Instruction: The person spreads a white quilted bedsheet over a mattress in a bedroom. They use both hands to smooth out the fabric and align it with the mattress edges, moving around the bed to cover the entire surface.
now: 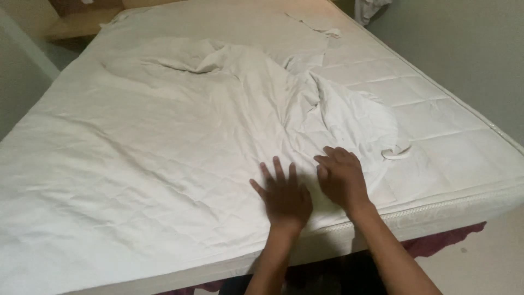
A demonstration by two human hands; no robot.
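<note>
Both hands rest near the mattress's (436, 117) near edge. The left hand (285, 198) lies flat, fingers spread, gripping nothing, on the white sheet (153, 142). The right hand (341, 177), just beside it, curls loosely over the sheet's rumpled edge; whether it pinches cloth I cannot tell. Bare quilted mattress lies open to the right, up to the wall (469, 49).

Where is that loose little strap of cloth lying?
In the head view, the cloth strap lies on the bare mattress, just right of the right hand.
</note>
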